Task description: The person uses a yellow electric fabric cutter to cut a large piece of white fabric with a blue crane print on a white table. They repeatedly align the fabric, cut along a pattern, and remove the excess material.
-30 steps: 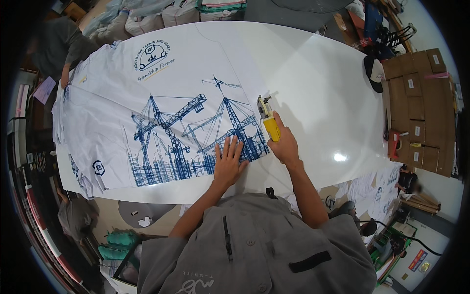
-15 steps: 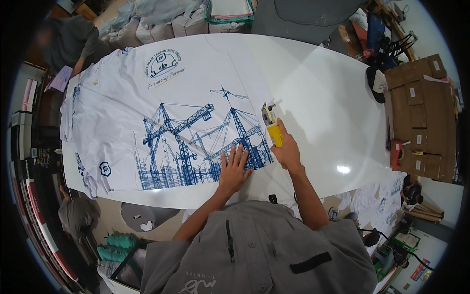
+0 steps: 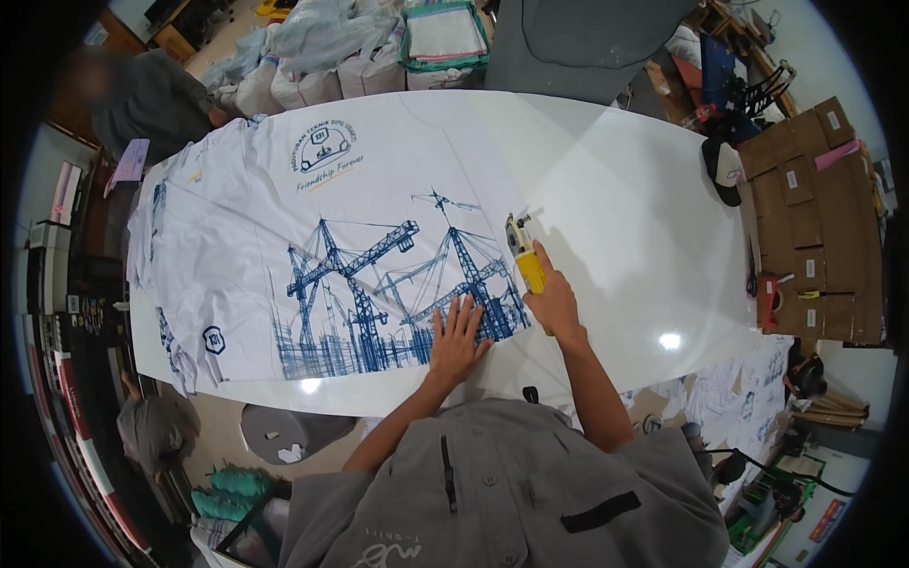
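Though the cloth (image 3: 383, 194) is partly smoothed, folds (image 3: 222, 251) are left.
The cutter (image 3: 528, 270) is gripped by the right hand (image 3: 556, 305); the left hand (image 3: 457, 347) is spread flat.

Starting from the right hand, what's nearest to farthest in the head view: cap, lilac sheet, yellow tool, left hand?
1. Yellow tool: gripped in the right hand
2. Left hand: leftward, on the white fabric
3. Cap: upper right
4. Lilac sheet: far upper left

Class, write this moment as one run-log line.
left hand: spread on crane-print white fabric | right hand: gripping yellow-handled rotary cutter beside fabric's right edge | white table: under fabric
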Demonstrator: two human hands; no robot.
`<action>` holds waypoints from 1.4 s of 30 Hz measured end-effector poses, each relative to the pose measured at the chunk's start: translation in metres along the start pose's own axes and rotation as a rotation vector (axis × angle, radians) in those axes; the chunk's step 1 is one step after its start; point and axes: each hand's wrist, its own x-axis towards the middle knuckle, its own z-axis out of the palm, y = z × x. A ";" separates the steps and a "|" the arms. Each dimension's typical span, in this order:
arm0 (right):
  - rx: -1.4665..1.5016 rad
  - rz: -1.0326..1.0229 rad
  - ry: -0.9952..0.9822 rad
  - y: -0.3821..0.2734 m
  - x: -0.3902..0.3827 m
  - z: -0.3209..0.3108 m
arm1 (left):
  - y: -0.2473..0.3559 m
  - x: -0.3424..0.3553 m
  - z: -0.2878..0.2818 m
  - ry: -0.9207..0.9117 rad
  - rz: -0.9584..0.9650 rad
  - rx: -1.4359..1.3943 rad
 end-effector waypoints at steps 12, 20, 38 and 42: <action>-0.039 0.001 -0.006 0.008 -0.013 -0.002 | -0.002 -0.001 0.003 0.011 0.007 0.002; -0.057 0.005 0.015 0.005 -0.011 0.004 | 0.001 0.001 -0.003 -0.018 -0.003 0.000; 0.194 0.043 0.190 -0.050 0.235 -0.036 | 0.002 0.001 0.000 -0.016 0.005 -0.051; 0.605 0.054 0.111 -0.004 0.190 -0.046 | 0.011 0.003 -0.011 0.034 -0.012 -0.138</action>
